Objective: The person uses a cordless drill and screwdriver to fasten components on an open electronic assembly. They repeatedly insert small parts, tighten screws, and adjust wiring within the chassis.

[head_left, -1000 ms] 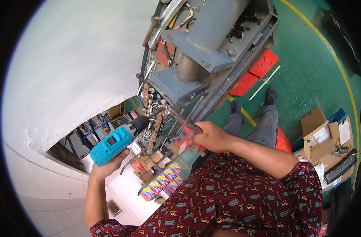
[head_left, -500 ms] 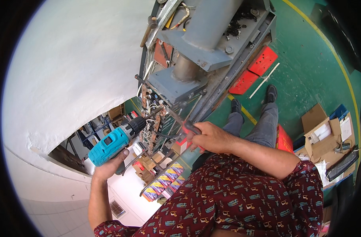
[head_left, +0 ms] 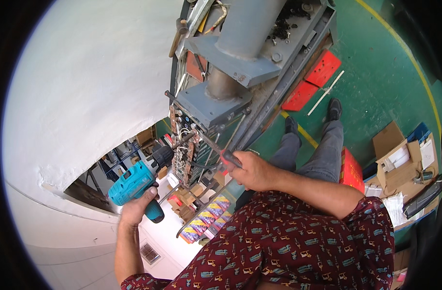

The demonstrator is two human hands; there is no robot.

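My left hand (head_left: 137, 207) is wrapped around the handle of a teal cordless drill (head_left: 133, 181). The drill's black chuck (head_left: 163, 155) points up and right, its long bit reaching to the wired end of the grey machine. In my right hand (head_left: 254, 171) is a hand tool with a red-and-black grip (head_left: 229, 158). Its metal shank runs up and left to the same spot, where its tip is too small to make out. Copper-coloured bars with white wires (head_left: 186, 162) run along this end of the machine, beside the bit.
A grey steel column and plates (head_left: 212, 102) rise above the work. A hammer (head_left: 178, 36) leans by the white wall (head_left: 95, 77). Red plates (head_left: 308, 87) lie on the green floor near my feet. Open cardboard boxes (head_left: 399, 159) stand at the right.
The drill has tilted, its handle now showing more below my left hand, and shifted slightly down. My right hand keeps its grip and has moved a little right. The view has shifted slightly.
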